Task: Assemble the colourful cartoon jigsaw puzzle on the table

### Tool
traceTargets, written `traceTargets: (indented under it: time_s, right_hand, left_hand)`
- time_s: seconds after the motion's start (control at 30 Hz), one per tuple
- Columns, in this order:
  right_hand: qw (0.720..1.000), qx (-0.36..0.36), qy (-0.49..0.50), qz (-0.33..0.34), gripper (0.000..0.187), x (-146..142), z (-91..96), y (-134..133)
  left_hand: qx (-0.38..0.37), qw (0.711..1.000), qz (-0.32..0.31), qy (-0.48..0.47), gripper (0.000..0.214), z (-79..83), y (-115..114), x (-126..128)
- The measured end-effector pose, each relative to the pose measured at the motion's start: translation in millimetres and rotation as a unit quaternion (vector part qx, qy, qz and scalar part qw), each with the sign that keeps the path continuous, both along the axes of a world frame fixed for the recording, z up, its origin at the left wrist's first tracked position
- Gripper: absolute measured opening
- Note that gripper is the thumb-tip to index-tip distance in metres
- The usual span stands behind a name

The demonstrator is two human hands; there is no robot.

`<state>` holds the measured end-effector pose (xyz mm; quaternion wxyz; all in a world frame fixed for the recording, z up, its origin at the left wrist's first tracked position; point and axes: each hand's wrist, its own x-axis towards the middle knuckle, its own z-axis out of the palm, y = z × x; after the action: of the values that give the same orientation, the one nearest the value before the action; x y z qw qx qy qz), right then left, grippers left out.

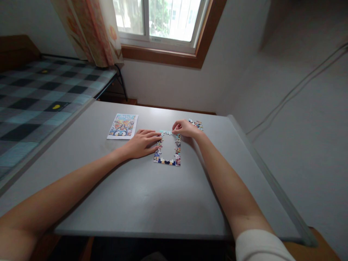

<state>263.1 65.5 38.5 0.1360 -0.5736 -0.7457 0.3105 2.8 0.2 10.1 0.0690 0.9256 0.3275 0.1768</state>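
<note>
A rectangular frame of joined jigsaw puzzle pieces (pixel 178 152) lies on the table, with bare tabletop inside it. My left hand (pixel 143 144) rests flat with fingers spread, its fingertips on the frame's left side. At the frame's top right corner, my right hand (pixel 185 128) has its thumb and fingers pinched together; whatever is between them is too small to make out. Just behind my right hand sits a pile of loose puzzle pieces (pixel 198 125), partly hidden by it. A printed picture sheet (pixel 123 126) with colourful cartoon figures lies left of the frame.
The white table (pixel 136 195) has a raised edge along its right side, near the wall. To the left stands a bed with a checked cover (pixel 62 87). A window (pixel 163 21) and a patterned curtain (pixel 92 32) are behind the table.
</note>
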Motion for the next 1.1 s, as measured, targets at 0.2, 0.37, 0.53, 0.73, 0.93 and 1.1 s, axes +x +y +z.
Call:
traceTargets:
  time_s: [0.2,0.37,0.53,0.73,0.93,1.1]
  right_hand:
    - [1.0,0.008,0.0,-0.024,0.007,9.1,9.0,0.5]
    - [1.0,0.0,-0.016,-0.021,0.005,9.1,13.6,-0.8]
    - [1.0,-0.01,-0.026,-0.013,0.007,2.8,10.2,-3.7]
    - [1.0,0.009,-0.024,-0.019,0.01,0.1,9.0,-4.5]
    - [0.995,0.091,0.014,-0.03,0.016,5.4,21.2,-8.6]
    - [0.98,0.196,0.042,-0.006,0.018,1.7,5.1,-28.0]
  left_hand:
    - [-0.004,1.0,0.0,-0.015,0.04,-2.4,0.9,-0.5]
    - [0.004,1.0,0.009,-0.016,0.039,-3.5,1.5,0.0]
    - [0.005,1.0,0.023,-0.008,0.041,-1.5,0.5,0.9]
    - [0.002,0.999,0.031,-0.022,0.046,-1.8,0.5,0.7]
    - [-0.001,1.0,0.011,-0.019,0.049,0.1,-0.9,0.4]
    - [-0.009,0.999,0.031,0.021,0.056,-1.3,-0.5,0.6]
